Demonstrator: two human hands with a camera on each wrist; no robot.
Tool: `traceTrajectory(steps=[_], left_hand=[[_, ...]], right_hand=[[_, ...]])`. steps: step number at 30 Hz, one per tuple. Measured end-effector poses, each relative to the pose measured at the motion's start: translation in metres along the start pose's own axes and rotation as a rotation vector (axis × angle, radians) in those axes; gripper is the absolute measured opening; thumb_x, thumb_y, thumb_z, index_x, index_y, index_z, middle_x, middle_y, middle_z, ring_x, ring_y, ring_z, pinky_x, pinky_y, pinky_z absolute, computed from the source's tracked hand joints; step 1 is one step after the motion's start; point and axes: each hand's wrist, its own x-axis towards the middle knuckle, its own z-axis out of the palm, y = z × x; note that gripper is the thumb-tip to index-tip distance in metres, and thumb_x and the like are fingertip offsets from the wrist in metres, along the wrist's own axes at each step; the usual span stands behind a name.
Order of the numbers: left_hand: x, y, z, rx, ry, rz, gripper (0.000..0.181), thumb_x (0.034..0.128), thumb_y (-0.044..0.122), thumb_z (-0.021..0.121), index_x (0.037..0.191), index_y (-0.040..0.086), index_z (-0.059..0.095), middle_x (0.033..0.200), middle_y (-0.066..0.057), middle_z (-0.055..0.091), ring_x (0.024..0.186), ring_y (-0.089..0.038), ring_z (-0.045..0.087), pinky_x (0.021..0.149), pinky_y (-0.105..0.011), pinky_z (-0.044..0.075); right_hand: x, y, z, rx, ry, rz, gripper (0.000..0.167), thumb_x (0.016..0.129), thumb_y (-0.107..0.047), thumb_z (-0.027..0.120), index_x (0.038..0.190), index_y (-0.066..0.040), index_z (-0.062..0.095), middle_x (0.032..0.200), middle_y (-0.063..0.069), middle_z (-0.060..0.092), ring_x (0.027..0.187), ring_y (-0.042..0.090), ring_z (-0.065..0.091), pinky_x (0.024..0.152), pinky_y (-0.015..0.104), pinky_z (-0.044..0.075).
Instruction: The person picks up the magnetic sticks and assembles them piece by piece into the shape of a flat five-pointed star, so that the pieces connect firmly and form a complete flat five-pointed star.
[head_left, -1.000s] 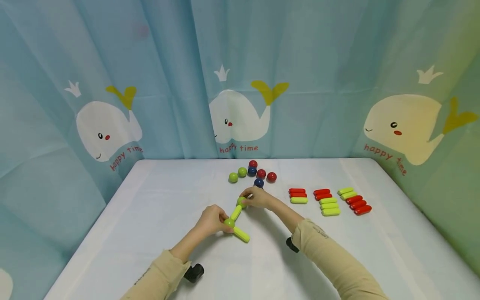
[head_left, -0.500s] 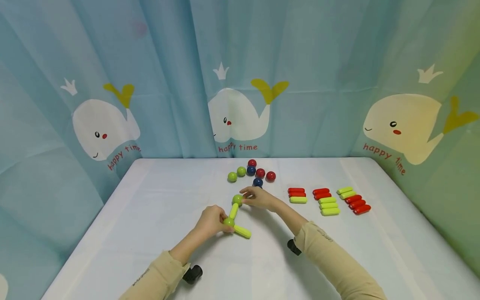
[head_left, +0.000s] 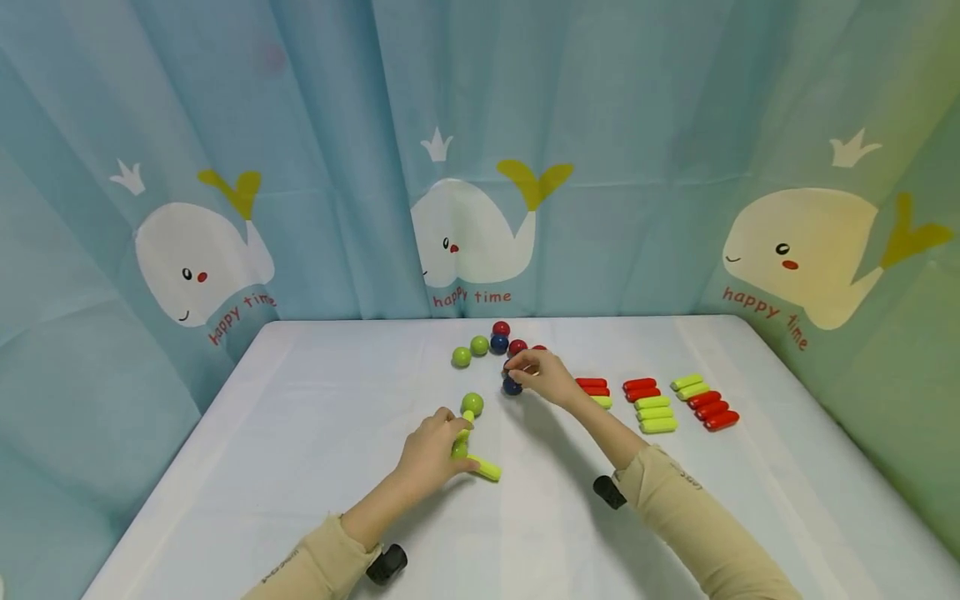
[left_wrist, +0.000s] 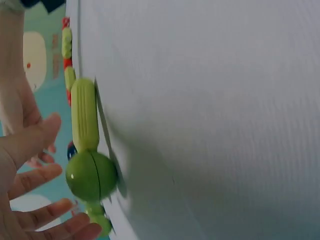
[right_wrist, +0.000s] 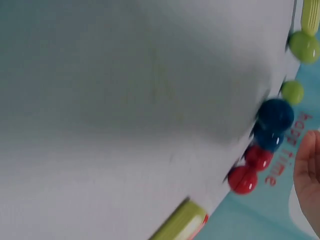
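Observation:
In the head view my left hand [head_left: 431,458] hovers over two light green sticks joined by a green ball [left_wrist: 91,175]. The left wrist view shows its fingers spread and apart from that ball. One stick [left_wrist: 85,115] points toward the right; the other, partly behind my fingers, leads to a second green ball [head_left: 472,404]. My right hand [head_left: 546,377] is above a dark blue ball [head_left: 512,386], fingers loosely bent, partly covering another blue ball behind it. The right wrist view catches only part of this hand [right_wrist: 307,175], with no ball in it.
Loose green balls [head_left: 461,357], red balls [head_left: 501,329] and a blue ball [head_left: 499,344] lie at the back. Red sticks [head_left: 640,384] and light green sticks [head_left: 655,413] sit in groups at the right. A whale-print curtain [head_left: 322,250] surrounds the white table [head_left: 300,417].
My right hand has left the far green ball and moved right and back to the blue balls. My left hand has let go of the near green ball and loosened its fingers.

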Motion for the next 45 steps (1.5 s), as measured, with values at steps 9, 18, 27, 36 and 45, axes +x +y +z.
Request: traceTrajectory(steps=[9,18,27,36,45], left_hand=[[-0.003,0.001,0.008,0.034,-0.089,0.081,0.035,0.0731,0.020,0.080,0.106,0.013,0.071,0.097,-0.001,0.046,0.084,-0.014,0.041,0.059,-0.023,0.039],[0.000,-0.003,0.014,-0.005,-0.075,0.076,0.025,0.0710,0.016,0.080,0.095,0.010,0.074,0.092,-0.003,0.043,0.075,-0.013,0.039,0.061,-0.022,0.036],[0.007,-0.014,0.016,-0.084,-0.056,0.080,0.025,0.0710,0.018,0.080,0.093,0.007,0.075,0.087,-0.001,0.044,0.074,-0.011,0.042,0.067,-0.024,0.041],[0.012,-0.020,0.018,-0.197,-0.044,0.026,0.024,0.0725,0.018,0.079,0.093,0.007,0.075,0.088,-0.004,0.045,0.077,-0.013,0.045,0.072,-0.029,0.045],[0.009,-0.019,0.017,-0.235,-0.021,-0.008,0.023,0.0720,0.017,0.080,0.093,0.007,0.075,0.088,-0.005,0.047,0.079,-0.013,0.045,0.071,-0.028,0.045]], right_hand=[[0.012,0.013,-0.013,-0.160,0.243,0.121,0.019,0.088,-0.002,0.060,0.105,0.007,0.063,0.104,0.023,0.064,0.095,0.035,0.058,0.086,0.044,0.048],[0.030,0.049,-0.005,-0.211,0.235,0.265,0.050,0.084,-0.009,0.068,0.127,0.007,0.049,0.134,0.028,0.047,0.128,0.041,0.041,0.109,0.049,0.031],[0.055,0.120,0.010,-0.282,0.117,0.231,0.062,0.087,-0.018,0.066,0.142,-0.006,0.039,0.146,0.026,0.036,0.135,0.039,0.035,0.110,0.045,0.031],[0.085,0.240,0.021,-0.425,0.093,0.086,0.044,0.089,-0.019,0.059,0.130,-0.011,0.046,0.112,0.021,0.061,0.098,0.032,0.060,0.084,0.037,0.048],[0.050,0.147,0.013,-0.462,0.096,0.119,0.031,0.095,-0.027,0.055,0.115,-0.004,0.050,0.100,0.021,0.063,0.087,0.032,0.060,0.080,0.038,0.049]])
